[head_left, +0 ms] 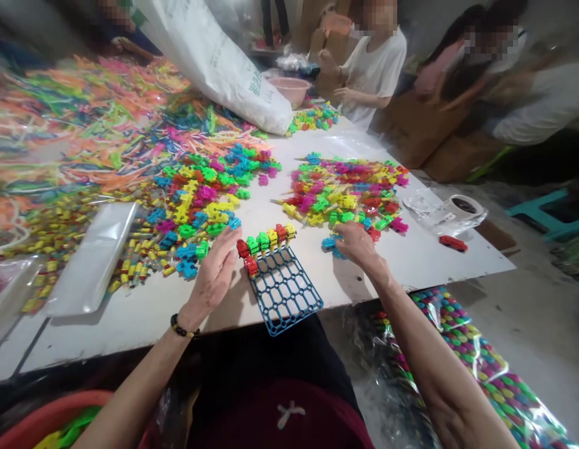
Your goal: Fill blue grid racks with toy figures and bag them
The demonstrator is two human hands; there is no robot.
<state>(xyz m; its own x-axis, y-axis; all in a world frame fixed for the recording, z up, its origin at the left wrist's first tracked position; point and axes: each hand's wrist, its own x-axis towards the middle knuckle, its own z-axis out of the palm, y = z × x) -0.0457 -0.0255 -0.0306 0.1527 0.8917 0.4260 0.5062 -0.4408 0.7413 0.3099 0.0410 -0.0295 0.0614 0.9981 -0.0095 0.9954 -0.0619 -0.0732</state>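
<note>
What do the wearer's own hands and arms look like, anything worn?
Left hand and right hand: both ungloved, forearms sleeveless. The left wrist wears a bracelet of mostly dark, round beads; none visible on the right.

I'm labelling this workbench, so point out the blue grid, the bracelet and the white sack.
Blue grid (pixel 297 320), head view: on its near edge.
Bracelet (pixel 179 327), head view: on its dark beads.
White sack (pixel 224 70), head view: midway along its side.
</note>
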